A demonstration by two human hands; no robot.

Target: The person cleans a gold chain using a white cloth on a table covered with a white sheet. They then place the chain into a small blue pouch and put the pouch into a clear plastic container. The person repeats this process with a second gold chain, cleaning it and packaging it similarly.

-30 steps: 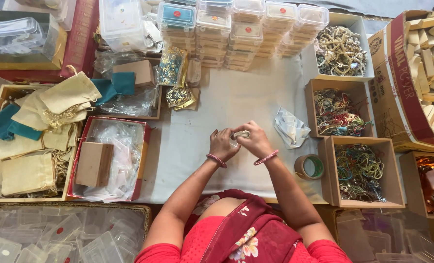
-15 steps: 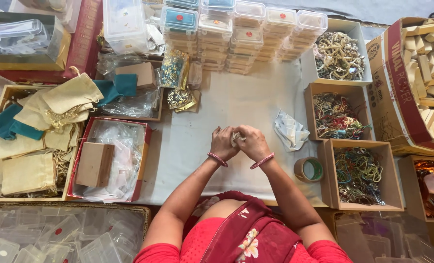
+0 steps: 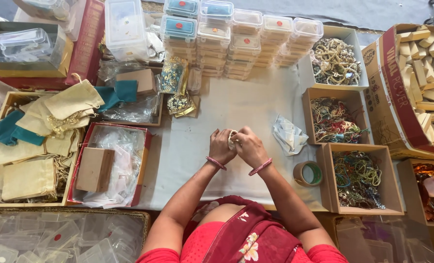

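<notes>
Pinching one small pale bundle (image 3: 232, 139) in both grips, left hand (image 3: 221, 146) and right hand (image 3: 250, 147) meet beside three bangle boxes (image 3: 357, 179).

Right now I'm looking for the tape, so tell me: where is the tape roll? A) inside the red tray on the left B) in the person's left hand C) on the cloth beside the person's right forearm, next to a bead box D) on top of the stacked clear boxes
C: the tape roll lies flat on the cloth, just right of the right forearm and against the bead box.

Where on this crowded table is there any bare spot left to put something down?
Bare white cloth lies between the stacked clear plastic boxes and both hands, also left of them toward the red-edged tray. Right is crowded: crumpled plastic bag, tape roll, cardboard boxes of jewellery.
</notes>
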